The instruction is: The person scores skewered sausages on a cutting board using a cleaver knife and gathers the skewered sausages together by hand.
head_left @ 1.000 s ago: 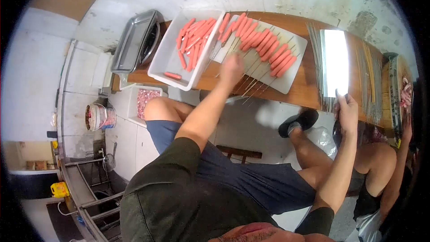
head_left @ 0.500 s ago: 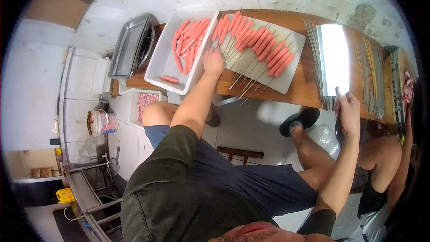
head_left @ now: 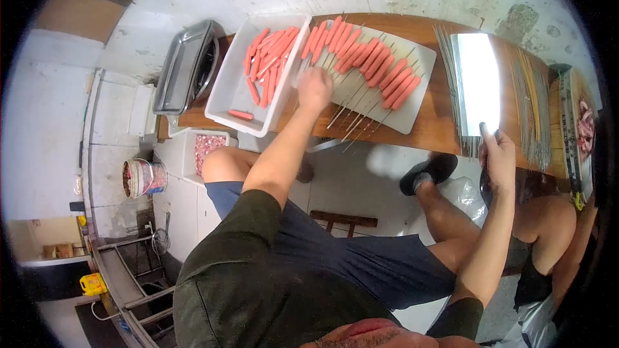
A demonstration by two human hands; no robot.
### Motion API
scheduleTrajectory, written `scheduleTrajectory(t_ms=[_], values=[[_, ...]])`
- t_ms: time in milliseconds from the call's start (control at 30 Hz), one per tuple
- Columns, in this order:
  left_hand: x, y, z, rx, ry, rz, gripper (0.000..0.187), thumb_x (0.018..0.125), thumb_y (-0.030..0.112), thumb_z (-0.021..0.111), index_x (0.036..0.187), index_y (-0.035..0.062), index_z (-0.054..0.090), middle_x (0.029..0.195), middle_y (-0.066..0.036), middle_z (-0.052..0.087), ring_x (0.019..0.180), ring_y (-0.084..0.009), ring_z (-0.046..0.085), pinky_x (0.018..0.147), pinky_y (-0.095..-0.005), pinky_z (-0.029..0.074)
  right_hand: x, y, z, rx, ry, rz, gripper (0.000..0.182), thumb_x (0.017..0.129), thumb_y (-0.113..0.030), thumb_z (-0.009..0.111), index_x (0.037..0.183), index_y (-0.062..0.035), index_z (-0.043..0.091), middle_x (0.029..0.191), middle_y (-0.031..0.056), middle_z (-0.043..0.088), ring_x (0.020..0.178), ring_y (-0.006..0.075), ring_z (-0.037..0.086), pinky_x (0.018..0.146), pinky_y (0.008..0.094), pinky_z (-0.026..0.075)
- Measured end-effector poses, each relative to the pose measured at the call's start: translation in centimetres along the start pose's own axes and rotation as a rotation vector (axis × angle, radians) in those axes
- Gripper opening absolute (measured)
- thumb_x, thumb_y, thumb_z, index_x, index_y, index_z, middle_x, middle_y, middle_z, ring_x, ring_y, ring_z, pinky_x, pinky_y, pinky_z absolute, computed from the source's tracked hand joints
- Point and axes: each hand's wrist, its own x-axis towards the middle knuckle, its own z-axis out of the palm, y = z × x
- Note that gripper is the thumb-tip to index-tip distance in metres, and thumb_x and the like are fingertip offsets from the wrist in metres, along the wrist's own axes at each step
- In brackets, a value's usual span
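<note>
Fingers, left hand (head_left: 316,89): at 12 o'clock, over the board's near-left edge, curled and blurred; whether they hold anything cannot be told.

Fingers, right hand (head_left: 500,158): at 3 o'clock, thumb overlapping the near end of a bright flat panel (head_left: 477,80); undersides hidden, so grip uncertain. Perhaps placed there to steady it.

Skewered sausages (head_left: 376,64): one row, 12 to 1 o'clock, on a white board (head_left: 407,116); skewer ends jut past its near edge, presumably so they can be grasped.

Loose sausages (head_left: 274,55): heaped at 11 o'clock in a white tub (head_left: 242,125), one lying apart at the near end. Tub stands just beside the board, probably for a short reach.

Bare skewers (head_left: 532,109): loosely parallel, between 2 and 3 o'clock, right of the panel; likely aligned for easy picking.

Metal trays (head_left: 180,71): 10 o'clock, beyond the tub, seemingly set aside.

Wooden bench (head_left: 429,132): beneath all these.
</note>
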Motion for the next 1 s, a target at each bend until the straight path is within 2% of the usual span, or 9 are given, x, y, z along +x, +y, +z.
scheduleTrajectory(t_ms=[67,167,267,300,433,567,867,967,1000], values=[[-1.3,2.2,-0.1,-0.195,-0.074,0.166,0.026,0.079,0.025,0.070,0.090,0.0034,0.063,0.093,-0.018,0.060,0.089,-0.0368,0.057,0.078,-0.0479,0.047,0.0,-0.1,0.3,-0.016,0.024,0.002,0.038,0.093,-0.037,0.066,0.070,-0.0099,0.052,0.055,-0.0024,0.046,0.043,0.0069,0.041,0.042,0.0238,0.030],[-2.8,6.8,-2.0,-0.180,-0.209,0.185,0.025,0.078,0.024,0.074,0.085,0.0030,0.062,0.092,-0.017,0.059,0.087,-0.0377,0.058,0.075,-0.0467,0.047,0.0,0.2,-0.1,-0.047,0.019,-0.020,0.038,0.093,-0.038,0.066,0.071,-0.0098,0.053,0.055,-0.0025,0.046,0.043,0.0068,0.041,0.042,0.0237,0.030],[-3.8,6.6,-0.5,-0.061,-0.202,0.186,0.025,0.076,0.024,0.074,0.082,0.0036,0.062,0.089,-0.016,0.059,0.082,-0.0372,0.058,0.072,-0.0467,0.047,-0.1,0.0,0.1,-0.031,-0.021,-0.018,0.038,0.093,-0.038,0.066,0.072,-0.0091,0.054,0.055,-0.0024,0.047,0.043,0.0071,0.042,0.042,0.0236,0.030],[-3.7,6.6,-0.6,-0.038,-0.278,0.171,0.026,0.079,0.028,0.071,0.079,0.0044,0.061,0.088,-0.016,0.057,0.086,-0.0360,0.058,0.073,-0.0462,0.048,-0.1,0.0,0.2,-0.023,-0.020,-0.018,0.038,0.093,-0.038,0.066,0.072,-0.0090,0.054,0.055,-0.0024,0.047,0.043,0.0072,0.042,0.042,0.0236,0.031],[-3.8,5.5,1.2,-0.061,-0.217,0.075,0.020,0.087,0.023,0.060,0.080,0.0048,0.063,0.086,-0.017,0.060,0.080,-0.0370,0.061,0.068,-0.0485,0.051,-0.8,-0.9,0.1,-0.060,0.017,0.005,0.038,0.093,-0.036,0.066,0.070,-0.0088,0.053,0.056,-0.0021,0.048,0.044,0.0074,0.043,0.043,0.0233,0.032],[-3.1,5.2,1.2,-0.042,-0.313,-0.042,0.020,0.090,0.024,0.055,0.084,0.0059,0.063,0.094,-0.017,0.061,0.084,-0.0372,0.063,0.071,-0.0491,0.053,-0.9,-0.6,-0.1,-0.006,-0.026,0.005,0.037,0.093,-0.035,0.066,0.071,-0.0083,0.053,0.057,-0.0016,0.048,0.045,0.0074,0.043,0.044,0.0232,0.032],[-2.3,4.5,2.5,0.058,-0.296,-0.049,0.018,0.092,0.023,0.054,0.092,0.0054,0.057,0.102,-0.017,0.058,0.082,-0.0376,0.064,0.068,-0.0496,0.053,-0.9,-0.4,0.0,-0.013,-0.015,0.007,0.035,0.093,-0.033,0.066,0.071,-0.0089,0.052,0.057,-0.0017,0.048,0.044,0.0076,0.043,0.044,0.0239,0.033],[-1.7,5.7,1.7,0.120,-0.310,-0.115,0.016,0.093,0.020,0.052,0.092,0.0039,0.054,0.097,-0.018,0.060,0.082,-0.0361,0.066,0.068,-0.0473,0.054,-0.8,-0.2,-0.1,-0.001,-0.026,-0.002,0.035,0.093,-0.033,0.066,0.071,-0.0093,0.052,0.057,-0.0017,0.048,0.044,0.0077,0.043,0.043,0.0242,0.033],[-1.7,5.0,2.4,0.137,-0.319,-0.048,0.015,0.093,0.019,0.051,0.092,0.0038,0.053,0.095,-0.017,0.060,0.082,-0.0359,0.066,0.068,-0.0467,0.054,-0.8,-0.3,0.0,-0.009,-0.020,0.005,0.035,0.093,-0.033,0.066,0.071,-0.0095,0.052,0.057,-0.0017,0.048,0.044,0.0077,0.043,0.043,0.0242,0.033]])
